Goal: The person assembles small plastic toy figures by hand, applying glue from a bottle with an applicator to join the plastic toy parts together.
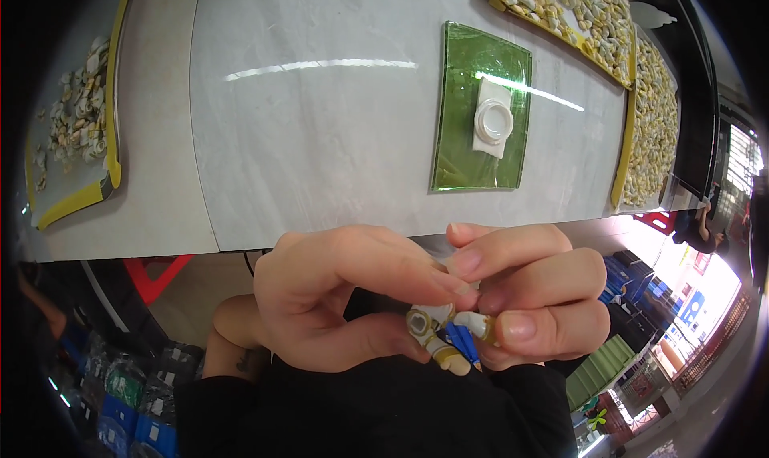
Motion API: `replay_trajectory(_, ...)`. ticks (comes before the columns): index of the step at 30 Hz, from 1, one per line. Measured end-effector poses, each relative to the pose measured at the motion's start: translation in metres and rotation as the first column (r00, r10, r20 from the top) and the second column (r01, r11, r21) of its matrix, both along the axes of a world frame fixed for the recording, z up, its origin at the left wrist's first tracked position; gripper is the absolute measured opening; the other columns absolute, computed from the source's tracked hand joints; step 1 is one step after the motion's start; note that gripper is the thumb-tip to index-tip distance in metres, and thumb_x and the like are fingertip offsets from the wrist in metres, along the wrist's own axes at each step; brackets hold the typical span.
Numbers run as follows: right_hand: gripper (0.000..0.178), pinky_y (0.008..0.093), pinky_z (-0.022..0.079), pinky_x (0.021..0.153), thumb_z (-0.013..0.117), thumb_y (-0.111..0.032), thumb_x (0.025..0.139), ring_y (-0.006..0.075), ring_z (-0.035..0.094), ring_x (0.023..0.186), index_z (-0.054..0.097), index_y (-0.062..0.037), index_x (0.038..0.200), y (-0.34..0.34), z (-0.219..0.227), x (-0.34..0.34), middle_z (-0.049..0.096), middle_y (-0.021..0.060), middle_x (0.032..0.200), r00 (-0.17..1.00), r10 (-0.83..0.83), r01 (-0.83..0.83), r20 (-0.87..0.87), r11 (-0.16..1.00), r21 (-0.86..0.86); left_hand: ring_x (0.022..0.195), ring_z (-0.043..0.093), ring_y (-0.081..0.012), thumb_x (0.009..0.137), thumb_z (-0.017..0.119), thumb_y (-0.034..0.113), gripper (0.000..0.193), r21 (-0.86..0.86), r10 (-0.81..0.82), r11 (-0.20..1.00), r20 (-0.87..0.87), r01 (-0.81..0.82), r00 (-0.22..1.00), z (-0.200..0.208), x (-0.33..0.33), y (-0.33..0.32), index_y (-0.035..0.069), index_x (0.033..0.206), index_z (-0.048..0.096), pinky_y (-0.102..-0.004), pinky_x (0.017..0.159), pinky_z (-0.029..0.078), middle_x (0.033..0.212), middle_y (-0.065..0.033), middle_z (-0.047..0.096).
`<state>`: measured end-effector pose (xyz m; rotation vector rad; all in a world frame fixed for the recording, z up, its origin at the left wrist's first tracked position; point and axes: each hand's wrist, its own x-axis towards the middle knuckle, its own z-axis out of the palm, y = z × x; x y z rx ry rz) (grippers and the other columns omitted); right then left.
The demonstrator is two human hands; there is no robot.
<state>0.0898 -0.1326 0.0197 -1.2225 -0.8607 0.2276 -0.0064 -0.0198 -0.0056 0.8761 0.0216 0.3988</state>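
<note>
Close in front of my body, past the table's near edge, both my hands hold a small painted figurine in white, blue and gold. My left hand pinches it between thumb and fingers from the left. From the right, my right hand has its fingertips closed on it, the fingers curled. A round white part with a grey centre faces left, and blue strips show in the middle. Fingers cover the figurine's upper part, so its full shape is hidden.
On the grey tabletop lies a green glass plate with a small white round dish on folded white paper. Yellow-edged trays of small white and yellow pieces stand at left and right. Blue bins sit lower left.
</note>
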Motion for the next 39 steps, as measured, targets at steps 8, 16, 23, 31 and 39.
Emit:
replay_trajectory(8,0.026,0.0425,0.053,0.076,0.072,0.002,0.063,0.0307,0.062,0.079,0.056,-0.0011,0.083,-0.003,-0.003,0.005,0.055,0.0108,0.082,0.992,0.002,-0.007,0.126,0.999,0.038,0.084,0.064,-0.0214,0.073,0.070,0.004,0.033,-0.017,-0.033,0.999,-0.024,0.033,0.999,0.001,0.000,-0.001,-0.007,0.100,0.056,-0.0268,0.075,0.051,0.091,-0.0175,0.064)
replay_trajectory(16,0.017,0.0444,0.052,0.080,0.060,-0.013,0.082,0.0271,0.056,0.079,0.046,-0.0076,0.091,-0.008,0.002,0.009,0.045,0.0082,0.082,0.952,0.103,-0.053,0.288,0.983,-0.178,0.083,0.064,-0.0210,0.072,0.070,0.003,0.032,0.037,-0.022,0.999,-0.020,0.023,1.000,0.001,0.001,0.000,-0.006,0.099,0.056,-0.0264,0.074,0.051,0.091,-0.0171,0.064)
replay_trajectory(23,0.018,0.0459,0.051,0.083,0.062,-0.015,0.081,0.0284,0.055,0.086,0.052,-0.0049,0.091,-0.007,0.007,0.016,0.046,0.0094,0.085,0.959,0.262,-0.232,0.106,0.944,-0.233,0.075,0.064,-0.0227,0.072,0.070,0.001,0.036,0.125,-0.017,0.992,-0.013,0.018,1.000,0.000,-0.006,0.005,-0.007,0.103,0.055,-0.0277,0.066,0.051,0.088,-0.0148,0.064)
replay_trajectory(31,0.013,0.0461,0.051,0.083,0.065,-0.011,0.078,0.0290,0.055,0.088,0.054,-0.0051,0.084,-0.006,-0.002,0.011,0.047,0.0104,0.085,0.907,0.377,-0.380,-0.190,0.925,0.019,0.073,0.064,-0.0244,0.069,0.068,-0.007,0.034,0.289,-0.055,0.956,0.025,0.046,0.998,0.015,0.003,0.014,-0.002,0.102,0.059,-0.0294,0.062,0.051,0.089,-0.0146,0.064)
replay_trajectory(39,0.015,0.0440,0.052,0.084,0.067,-0.009,0.075,0.0261,0.056,0.086,0.054,-0.0062,0.081,-0.007,-0.003,0.005,0.047,0.0099,0.082,0.896,0.345,-0.343,-0.280,0.938,0.060,0.075,0.064,-0.0239,0.062,0.072,-0.009,0.038,0.432,0.099,0.895,0.059,-0.115,0.993,0.015,0.002,0.008,-0.002,0.098,0.061,-0.0286,0.066,0.053,0.089,-0.0147,0.064)
